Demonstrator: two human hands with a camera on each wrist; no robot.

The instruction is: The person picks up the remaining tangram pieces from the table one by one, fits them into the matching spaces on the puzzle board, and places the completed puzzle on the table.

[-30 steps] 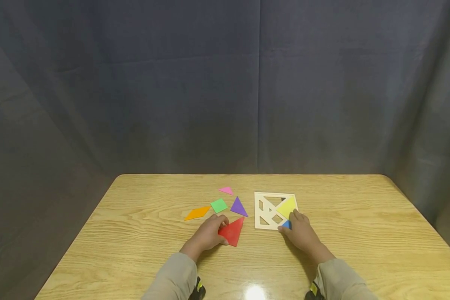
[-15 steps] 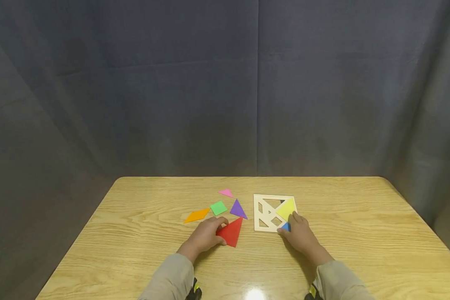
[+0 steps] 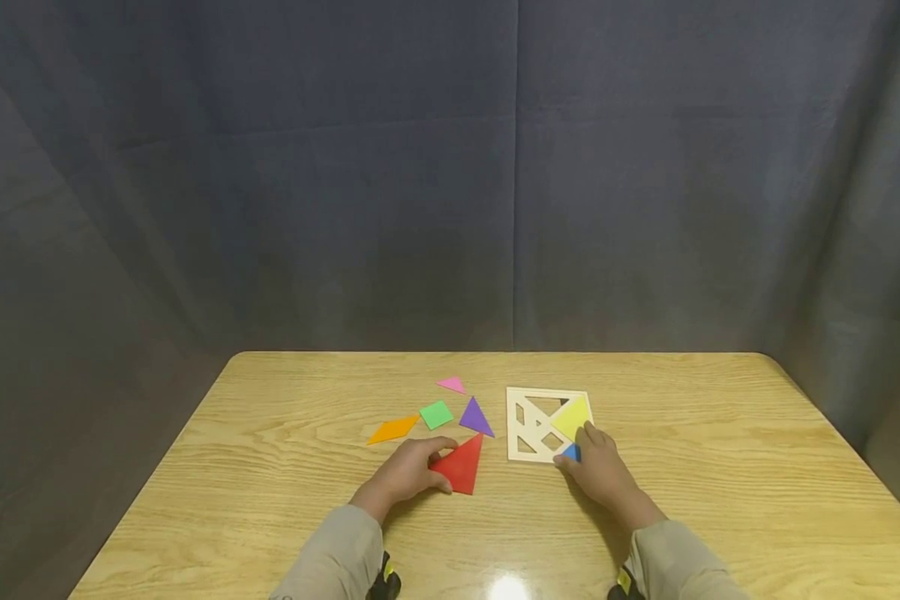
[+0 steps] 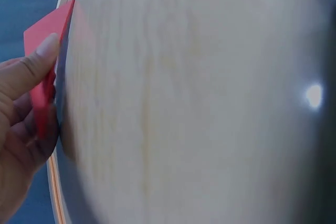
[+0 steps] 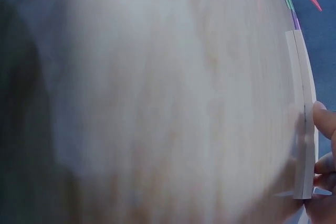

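My left hand (image 3: pixel 405 475) pinches a large red triangle (image 3: pixel 461 468) by its left side. In the left wrist view the thumb lies on the face of the red triangle (image 4: pixel 50 27), with fingers behind it, and it stands tilted above the table. My right hand (image 3: pixel 603 471) grips the near right corner of a pale square tangram tray (image 3: pixel 514 450), thumb at its front edge and fingers along the right side. A yellow triangle (image 3: pixel 572 417) and a blue triangle (image 3: pixel 572 452) lie in the tray; the hand partly covers both.
Left of the tray lie a purple triangle (image 3: pixel 477 418), a green square (image 3: pixel 437 414), a pink triangle (image 3: pixel 452 384) and an orange parallelogram (image 3: pixel 393 429). Everything is on a wooden table (image 3: pixel 270 492), with a dark curtain (image 3: pixel 390 208) behind it.
My left hand has drifted slightly left with the red triangle still pinched. My right hand and the tray have stayed in place.
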